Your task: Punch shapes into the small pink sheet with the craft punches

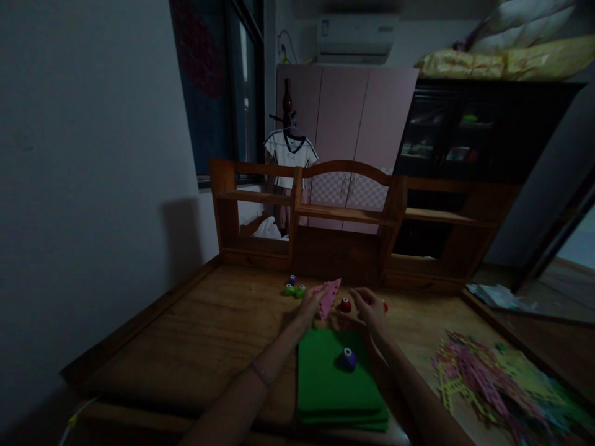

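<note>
Left fingers (320,291) gripping pink piece (329,301) at edge, right fingers (361,293) curled, hold unclear, red toy (345,305) in gap between.

A: What kind of place is shown?

B: A room in a home: a pink wardrobe (341,118) stands at the rear, an air conditioner (357,37) mounted above it.

A: Which further features are diagnostic?

B: Note the white shirt (281,158) hung on a coat stand (287,96), the dark glass-doored cabinet (488,127) with a yellow bundle (465,65) on top, and, in the middle ground, a wooden shelf unit (339,248) with an arched rail, of household pattern.
</note>
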The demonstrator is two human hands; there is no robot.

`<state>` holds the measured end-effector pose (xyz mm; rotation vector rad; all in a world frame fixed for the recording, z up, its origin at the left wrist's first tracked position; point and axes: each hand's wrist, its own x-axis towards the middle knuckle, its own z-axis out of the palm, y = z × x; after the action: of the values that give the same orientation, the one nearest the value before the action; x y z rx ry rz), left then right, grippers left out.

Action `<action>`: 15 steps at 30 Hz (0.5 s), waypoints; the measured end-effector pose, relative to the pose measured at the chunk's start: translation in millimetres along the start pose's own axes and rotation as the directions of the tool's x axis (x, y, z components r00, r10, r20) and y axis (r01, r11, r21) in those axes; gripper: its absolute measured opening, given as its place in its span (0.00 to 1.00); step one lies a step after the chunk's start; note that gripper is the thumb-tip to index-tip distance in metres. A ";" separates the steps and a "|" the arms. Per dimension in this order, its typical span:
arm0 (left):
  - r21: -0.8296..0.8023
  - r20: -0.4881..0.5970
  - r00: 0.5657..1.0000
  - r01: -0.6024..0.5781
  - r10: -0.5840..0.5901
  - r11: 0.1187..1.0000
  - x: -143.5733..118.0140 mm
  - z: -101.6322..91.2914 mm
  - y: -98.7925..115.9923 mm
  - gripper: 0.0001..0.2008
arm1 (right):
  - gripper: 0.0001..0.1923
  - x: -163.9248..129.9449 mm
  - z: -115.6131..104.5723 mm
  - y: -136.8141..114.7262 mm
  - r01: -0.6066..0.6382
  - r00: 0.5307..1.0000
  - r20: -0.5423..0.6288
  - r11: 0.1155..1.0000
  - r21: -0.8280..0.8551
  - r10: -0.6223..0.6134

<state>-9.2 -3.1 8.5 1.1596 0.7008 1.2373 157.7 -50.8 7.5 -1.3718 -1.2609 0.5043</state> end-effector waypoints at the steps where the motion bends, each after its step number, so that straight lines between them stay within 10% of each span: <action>1: 0.011 0.009 1.000 -0.001 0.001 1.000 1.3 0.1 -2.2 0.27 | 0.21 -0.5 1.1 -2.1 0.001 0.999 0.035 1.000 0.018 -0.001; 8: 0.144 0.146 0.989 -0.042 0.021 0.989 5.3 1.5 -12.3 0.27 | 0.19 -3.3 12.4 -3.8 0.015 0.971 0.232 0.986 0.167 -0.054; 15: 0.113 0.224 0.975 -0.033 0.007 0.993 0.2 6.0 -6.8 0.26 | 0.18 2.2 6.1 -0.3 0.007 0.995 0.099 0.982 0.191 -0.027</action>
<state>-1.4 -4.1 4.1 1.3809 0.5990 1.0729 153.1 -46.3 7.0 -1.1860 -1.2701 0.6723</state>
